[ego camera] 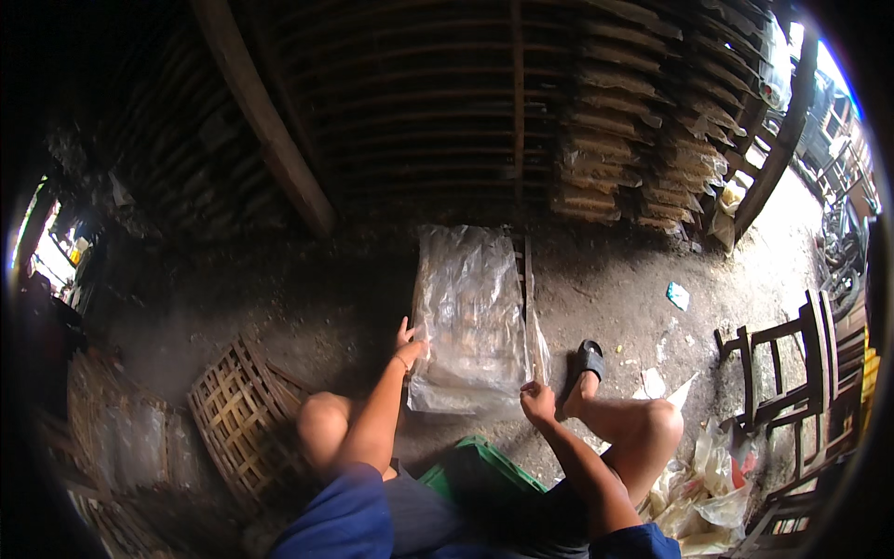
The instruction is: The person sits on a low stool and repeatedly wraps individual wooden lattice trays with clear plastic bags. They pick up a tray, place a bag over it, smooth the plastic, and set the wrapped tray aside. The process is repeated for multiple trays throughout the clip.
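Observation:
A wrinkled clear plastic sheet (468, 314) covers most of a flat slatted tray (520, 269) on the ground before me. Pale brownish shapes show dimly through the plastic. My left hand (412, 347), with a thin bracelet at the wrist, rests against the sheet's left edge, its fingers apart. At the near right corner my right hand (538, 402) has its fingers curled and pinches the plastic. A loose strip of the sheet hangs over the tray's right side, where a bare part of the frame shows.
A woven bamboo tray (241, 416) leans at left. Below me is a green plastic crate (482, 465). Crumpled plastic sheets (705, 489) lie at right, near a wooden stool-like frame (782, 370). Ahead, a slatted rack (419, 126) holds stacked covered trays (601, 168), beside a wooden post (269, 119).

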A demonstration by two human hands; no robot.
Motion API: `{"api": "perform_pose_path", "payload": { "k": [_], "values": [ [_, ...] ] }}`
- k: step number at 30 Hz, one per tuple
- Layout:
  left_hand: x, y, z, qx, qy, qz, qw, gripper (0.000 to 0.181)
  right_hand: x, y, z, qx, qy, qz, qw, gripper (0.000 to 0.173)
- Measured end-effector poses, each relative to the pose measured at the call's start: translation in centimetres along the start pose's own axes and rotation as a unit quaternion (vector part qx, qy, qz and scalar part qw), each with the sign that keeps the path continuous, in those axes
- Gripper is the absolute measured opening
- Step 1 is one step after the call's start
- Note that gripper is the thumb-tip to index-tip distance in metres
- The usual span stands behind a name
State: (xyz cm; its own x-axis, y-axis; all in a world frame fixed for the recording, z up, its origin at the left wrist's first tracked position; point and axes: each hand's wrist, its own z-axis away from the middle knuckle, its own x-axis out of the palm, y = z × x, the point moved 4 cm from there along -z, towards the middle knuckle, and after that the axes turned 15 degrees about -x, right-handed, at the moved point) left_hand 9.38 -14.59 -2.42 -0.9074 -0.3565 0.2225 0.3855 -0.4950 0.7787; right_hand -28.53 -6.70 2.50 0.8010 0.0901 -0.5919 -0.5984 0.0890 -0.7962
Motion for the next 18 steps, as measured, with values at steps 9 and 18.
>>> {"api": "perform_pose_path", "payload": {
  "k": [9, 18],
  "values": [
    [-0.8, 0.6, 0.5, 0.108, 0.230, -0.221, 0.942, 0.072, 0.1, -1.2, 2.0, -0.069, -0.127, 0.058, 0.988, 0.025],
    [-4.4, 17.3, 7.5, 0.117, 0.152, -0.546, 0.816, 0.086, 0.2, -5.6, -0.6, -0.133, -0.066, 0.195, 0.969, 0.018]
  ]
}}
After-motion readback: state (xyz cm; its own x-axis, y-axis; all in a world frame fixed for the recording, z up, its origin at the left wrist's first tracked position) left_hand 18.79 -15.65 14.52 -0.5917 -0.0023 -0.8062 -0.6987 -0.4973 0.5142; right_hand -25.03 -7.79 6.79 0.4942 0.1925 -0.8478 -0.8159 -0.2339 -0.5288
